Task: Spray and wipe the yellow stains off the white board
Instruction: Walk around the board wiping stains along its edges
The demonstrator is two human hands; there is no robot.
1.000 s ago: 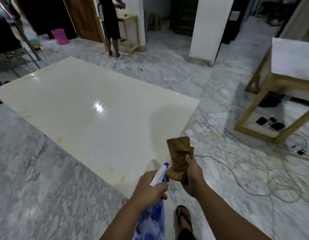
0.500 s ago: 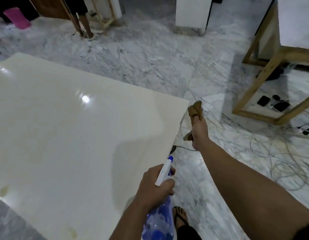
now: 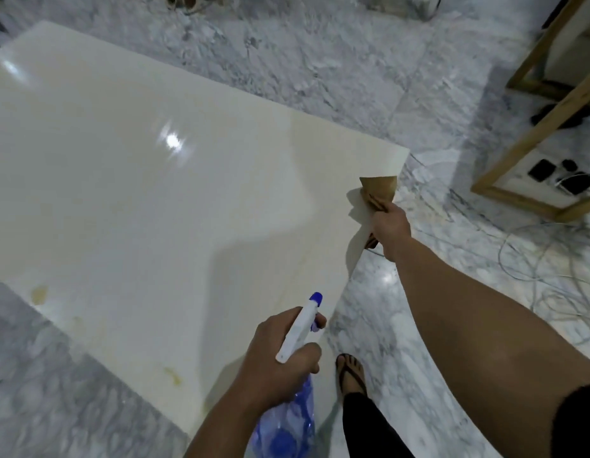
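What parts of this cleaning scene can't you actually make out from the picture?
Head view only:
- spray bottle: its bottom is cut off by the lower edge, its neck covered by the left hand.
- brown cloth: its middle is hidden inside the right hand.
- white board: its left part runs past the frame.
- yellow stains: blurred, extent unclear.

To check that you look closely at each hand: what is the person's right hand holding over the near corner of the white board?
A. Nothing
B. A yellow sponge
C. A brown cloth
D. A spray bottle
C. The right hand grips a brown cloth at the edge of the white board, while the spray bottle is in the left hand.
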